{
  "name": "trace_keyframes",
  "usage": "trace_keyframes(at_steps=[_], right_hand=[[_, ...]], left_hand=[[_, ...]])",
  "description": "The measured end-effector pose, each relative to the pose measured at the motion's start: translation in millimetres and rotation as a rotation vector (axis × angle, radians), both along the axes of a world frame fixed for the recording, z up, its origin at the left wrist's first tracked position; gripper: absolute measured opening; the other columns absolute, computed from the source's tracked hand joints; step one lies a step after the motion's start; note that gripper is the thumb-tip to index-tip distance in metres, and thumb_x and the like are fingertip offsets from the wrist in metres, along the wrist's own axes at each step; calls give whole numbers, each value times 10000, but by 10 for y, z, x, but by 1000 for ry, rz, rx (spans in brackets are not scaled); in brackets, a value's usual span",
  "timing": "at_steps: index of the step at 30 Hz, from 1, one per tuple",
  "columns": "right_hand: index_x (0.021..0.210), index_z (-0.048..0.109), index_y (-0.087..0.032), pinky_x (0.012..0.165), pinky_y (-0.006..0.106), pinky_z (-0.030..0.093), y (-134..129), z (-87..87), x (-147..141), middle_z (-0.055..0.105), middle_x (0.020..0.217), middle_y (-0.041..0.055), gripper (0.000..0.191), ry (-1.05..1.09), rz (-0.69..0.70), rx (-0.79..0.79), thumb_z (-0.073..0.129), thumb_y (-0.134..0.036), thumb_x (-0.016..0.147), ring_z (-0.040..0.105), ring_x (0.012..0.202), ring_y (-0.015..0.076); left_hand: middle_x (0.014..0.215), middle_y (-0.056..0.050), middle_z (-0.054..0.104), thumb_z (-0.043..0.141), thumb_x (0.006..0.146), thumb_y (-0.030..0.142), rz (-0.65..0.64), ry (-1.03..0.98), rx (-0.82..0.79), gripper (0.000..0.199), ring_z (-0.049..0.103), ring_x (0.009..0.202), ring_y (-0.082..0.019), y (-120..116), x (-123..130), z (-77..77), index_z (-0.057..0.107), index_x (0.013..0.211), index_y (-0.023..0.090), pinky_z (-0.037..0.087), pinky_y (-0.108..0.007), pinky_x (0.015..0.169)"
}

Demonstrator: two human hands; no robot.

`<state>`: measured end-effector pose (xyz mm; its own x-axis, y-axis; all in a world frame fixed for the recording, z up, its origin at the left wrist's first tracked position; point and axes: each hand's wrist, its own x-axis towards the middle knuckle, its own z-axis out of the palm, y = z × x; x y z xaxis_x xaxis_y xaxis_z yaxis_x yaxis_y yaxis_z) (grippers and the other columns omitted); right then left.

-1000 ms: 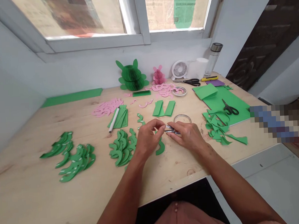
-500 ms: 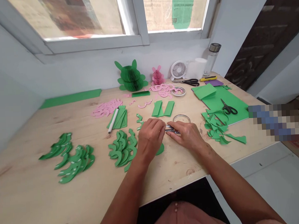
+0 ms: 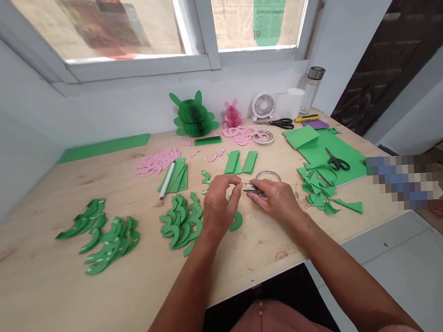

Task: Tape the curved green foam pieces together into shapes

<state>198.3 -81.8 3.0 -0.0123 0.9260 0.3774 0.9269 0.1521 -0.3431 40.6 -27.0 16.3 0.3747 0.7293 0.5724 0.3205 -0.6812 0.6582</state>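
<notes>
In the middle of the table, my left hand (image 3: pixel 222 199) has its thumb and forefinger tips brought together in a pinch. Whatever they pinch is too small to make out. Just to its right, my right hand (image 3: pixel 277 197) grips small snips (image 3: pixel 249 190), whose blade tips point left toward my left fingertips. A thin tape ring (image 3: pixel 268 174) lies behind my right hand, partly covered by it. Below my left hand shows a curved green paper piece (image 3: pixel 236 221). Wavy green paper cutouts (image 3: pixel 180 221) are heaped to its left, and a small green wavy strip (image 3: pixel 205 176) with white patches lies behind.
More green cutouts with white patches (image 3: pixel 114 243) lie at left. A white marker (image 3: pixel 167 180) rests on folded green paper. Behind are pink cutouts (image 3: pixel 158 162), a green paper figure (image 3: pixel 195 119) and a small fan (image 3: pixel 263 106). Black scissors (image 3: pixel 337 161) and green scraps (image 3: pixel 319 185) lie right.
My left hand has drawn slightly away from the snips, with its forefinger lifted and straighter. More of the blades shows, and they stand apart. The view has shifted a little.
</notes>
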Motion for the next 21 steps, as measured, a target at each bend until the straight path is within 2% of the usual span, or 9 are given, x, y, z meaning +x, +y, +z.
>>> trace_keyframes(at_steps=[4, 7, 11, 15, 21], right_hand=[[1105, 584, -231, 626, 253, 395, 10, -6, 6, 697, 949, 40, 335, 0, -38, -5, 479, -429, 856, 633, 788, 175], [1127, 567, -222, 631, 260, 396, 19, 0, 26, 701, 938, 50, 354, 8, -129, -11, 490, -427, 848, 636, 802, 189], [1065, 569, -222, 602, 258, 379, 29, 15, 74, 708, 888, 41, 315, 10, -269, -38, 497, -434, 844, 640, 766, 195], [976, 585, -219, 579, 263, 353, 39, 27, 122, 708, 870, 37, 268, -31, -360, -71, 511, -433, 833, 634, 746, 202], [903, 612, -202, 650, 274, 364, 53, 32, 162, 697, 892, 59, 239, -37, -395, -89, 515, -408, 830, 614, 828, 206]], left_hand=[[770, -13, 634, 544, 810, 284, -23, -121, -267, 117, 576, 735, -143, 14, -1, -9, 588, 762, 187, 452, -272, 715], [718, -5, 625, 585, 773, 320, -70, -228, -446, 145, 565, 689, -137, 36, 11, -37, 607, 743, 180, 446, -263, 677], [702, -19, 642, 639, 714, 332, -110, -353, -649, 169, 566, 671, -141, 38, 28, -36, 613, 717, 165, 433, -252, 618], [701, -33, 657, 657, 691, 332, -117, -421, -766, 183, 570, 640, -134, 23, 26, -3, 618, 707, 154, 432, -250, 595], [708, -38, 660, 684, 664, 338, -113, -486, -856, 201, 559, 602, -120, 40, 12, -5, 625, 709, 151, 424, -240, 562]])
